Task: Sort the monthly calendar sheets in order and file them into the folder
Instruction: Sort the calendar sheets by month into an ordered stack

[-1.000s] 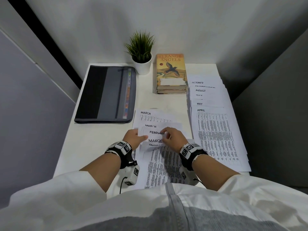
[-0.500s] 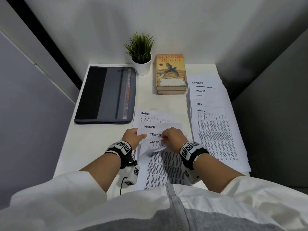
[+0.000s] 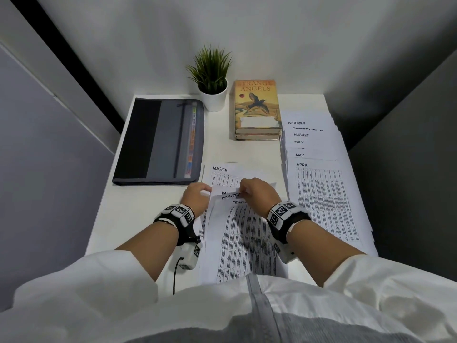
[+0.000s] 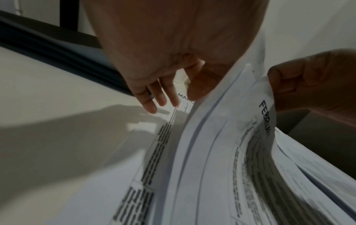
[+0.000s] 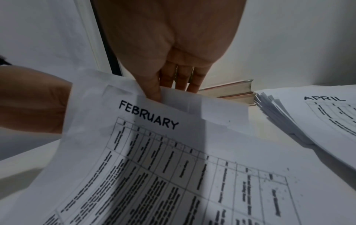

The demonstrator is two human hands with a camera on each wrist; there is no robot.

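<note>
Near me, the FEBRUARY sheet point(image 3: 241, 233) point(image 5: 173, 152) tops a small lifted pile of calendar sheets. My right hand point(image 3: 243, 191) point(image 5: 167, 91) pinches its top edge, thumb in front and fingers behind. My left hand point(image 3: 205, 191) point(image 4: 173, 97) holds the pile's left edge point(image 4: 194, 137). Two MARCH headings point(image 3: 230, 195) peek out behind FEBRUARY. Another MARCH sheet point(image 3: 222, 173) lies flat beyond the hands. A fanned stack point(image 3: 321, 194) at the right shows APRIL up to OCTOBER. The dark grey folder point(image 3: 160, 142) lies closed at the back left.
A potted plant point(image 3: 212, 80) and a pile of books point(image 3: 256, 110) stand at the back of the white table point(image 3: 138, 219). Grey partition walls close in both sides. Bare table shows left of the sheets, in front of the folder.
The FEBRUARY sheet now covers the MARCH and JANUARY headings that lay in front of it. Both hands have shifted a little farther from me with the pile's top edge.
</note>
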